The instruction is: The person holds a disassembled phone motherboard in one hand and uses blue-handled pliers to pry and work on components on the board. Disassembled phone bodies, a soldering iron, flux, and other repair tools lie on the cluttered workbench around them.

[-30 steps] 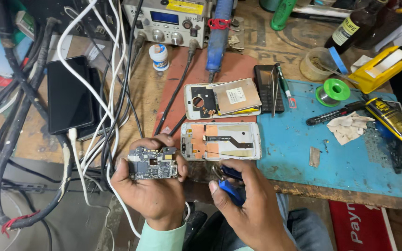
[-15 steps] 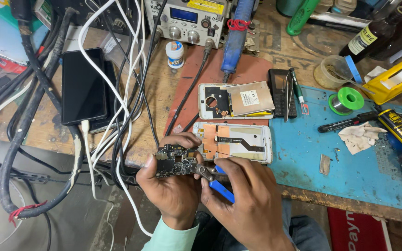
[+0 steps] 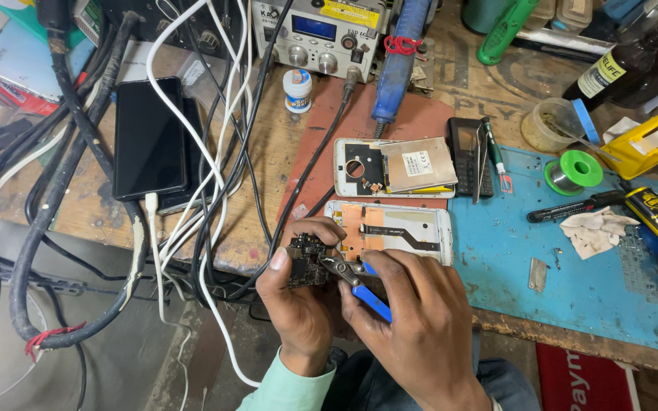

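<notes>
Pinching a small dark green circuit board [image 3: 305,262] between thumb and fingers, left hand [image 3: 298,304] holds it off the wooden bench edge. Right hand [image 3: 420,320] squeezes blue-handled metal cutters [image 3: 356,280], tips touching the board's right side, just below opened white phone frame [image 3: 397,228].

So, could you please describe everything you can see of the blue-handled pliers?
The blue-handled pliers are small, with dark grey metal jaws and bright blue grips. They lie tilted, jaws pointing up-left and handles down-right. The right hand grips the handles, and the jaw tips meet the dark circuit board held in the left hand.
</notes>
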Tool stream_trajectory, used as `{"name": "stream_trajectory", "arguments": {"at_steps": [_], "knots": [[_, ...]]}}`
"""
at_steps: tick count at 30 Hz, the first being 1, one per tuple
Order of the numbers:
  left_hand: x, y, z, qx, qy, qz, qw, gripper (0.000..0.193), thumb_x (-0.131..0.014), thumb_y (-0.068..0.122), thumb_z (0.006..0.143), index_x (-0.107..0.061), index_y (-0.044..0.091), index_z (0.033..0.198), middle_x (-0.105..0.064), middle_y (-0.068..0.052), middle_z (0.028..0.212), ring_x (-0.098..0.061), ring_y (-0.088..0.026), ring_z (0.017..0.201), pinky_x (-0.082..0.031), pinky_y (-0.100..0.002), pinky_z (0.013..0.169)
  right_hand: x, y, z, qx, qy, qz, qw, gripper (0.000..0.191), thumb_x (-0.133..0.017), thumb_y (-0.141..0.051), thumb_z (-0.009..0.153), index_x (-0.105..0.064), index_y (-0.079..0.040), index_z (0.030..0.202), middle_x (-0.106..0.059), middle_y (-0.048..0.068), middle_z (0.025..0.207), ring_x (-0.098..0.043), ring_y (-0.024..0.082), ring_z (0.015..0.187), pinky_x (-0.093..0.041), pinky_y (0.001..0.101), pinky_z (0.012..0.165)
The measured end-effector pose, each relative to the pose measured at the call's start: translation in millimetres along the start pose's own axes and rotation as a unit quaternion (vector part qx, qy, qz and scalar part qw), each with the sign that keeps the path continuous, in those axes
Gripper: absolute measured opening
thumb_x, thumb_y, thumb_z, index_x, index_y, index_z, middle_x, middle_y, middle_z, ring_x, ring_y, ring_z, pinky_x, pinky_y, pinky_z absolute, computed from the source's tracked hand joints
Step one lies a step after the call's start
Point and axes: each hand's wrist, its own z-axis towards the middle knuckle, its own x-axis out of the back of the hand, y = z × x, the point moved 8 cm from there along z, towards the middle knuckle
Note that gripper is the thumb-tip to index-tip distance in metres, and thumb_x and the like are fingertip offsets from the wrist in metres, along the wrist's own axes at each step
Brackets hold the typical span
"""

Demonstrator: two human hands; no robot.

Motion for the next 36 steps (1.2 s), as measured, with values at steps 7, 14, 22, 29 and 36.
{"name": "stream_trajectory", "arguments": {"at_steps": [7, 14, 22, 29, 36], "knots": [[6.4, -14.1, -0.8, 0.053, 0.016, 0.025, 0.998, 0.048, -0.04, 0.046, 0.099, -0.057, 0.002, 0.101, -0.057, -0.011, 0.102, -0.053, -0.02, 0.096, -0.042, -0.033, 0.086, 5.5, 7.0, -3.4, 0.034, 0.001, -0.016, 0.999, 0.046, -0.084, -0.033, 0.08, -0.066, -0.006, 0.114, -0.069, 0.005, 0.109, -0.065, 0.025, 0.094, -0.047, 0.0401, 0.079], [6.1, -20.5, 0.2, 0.077, 0.013, -0.011, 0.997, 0.047, -0.042, 0.047, 0.1, -0.057, 0.002, 0.098, -0.058, -0.01, 0.094, -0.054, -0.02, 0.091, -0.045, -0.033, 0.084, 13.6, 7.5, -5.2, 0.063, 0.011, -0.045, 0.997, 0.053, -0.082, -0.044, 0.077, -0.071, -0.008, 0.114, -0.071, 0.0, 0.11, -0.062, 0.022, 0.095, -0.043, 0.0395, 0.081], [6.4, -16.8, 0.3, 0.077, 0.005, 0.019, 0.997, 0.058, -0.035, 0.053, 0.1, -0.059, 0.001, 0.09, -0.061, -0.011, 0.085, -0.056, -0.021, 0.081, -0.045, -0.033, 0.075, 19.0, 7.5, -6.2, 0.072, 0.004, -0.035, 0.997, 0.052, -0.084, -0.044, 0.076, -0.073, -0.007, 0.11, -0.071, 0.0, 0.107, -0.063, 0.022, 0.095, -0.044, 0.0391, 0.079], [11.7, -17.7, 1.3, 0.092, 0.021, 0.014, 0.995, 0.058, -0.037, 0.055, 0.098, -0.059, 0.001, 0.095, -0.062, -0.011, 0.084, -0.058, -0.018, 0.081, -0.047, -0.03, 0.071, 20.4, 4.1, -4.3, 0.078, 0.002, -0.021, 0.997, 0.051, -0.084, -0.043, 0.075, -0.072, -0.008, 0.11, -0.072, 0.0, 0.107, -0.064, 0.022, 0.094, -0.044, 0.0388, 0.079], [9.9, -20.4, 0.4, 0.098, 0.01, -0.015, 0.995, 0.052, -0.041, 0.051, 0.097, -0.058, 0.002, 0.097, -0.061, -0.012, 0.085, -0.058, -0.019, 0.081, -0.048, -0.031, 0.074, 13.0, 1.7, -5.0, 0.085, -0.011, -0.023, 0.996, 0.053, -0.084, -0.044, 0.076, -0.072, -0.008, 0.113, -0.071, 0.001, 0.105, -0.063, 0.022, 0.091, -0.044, 0.039, 0.075]]}}
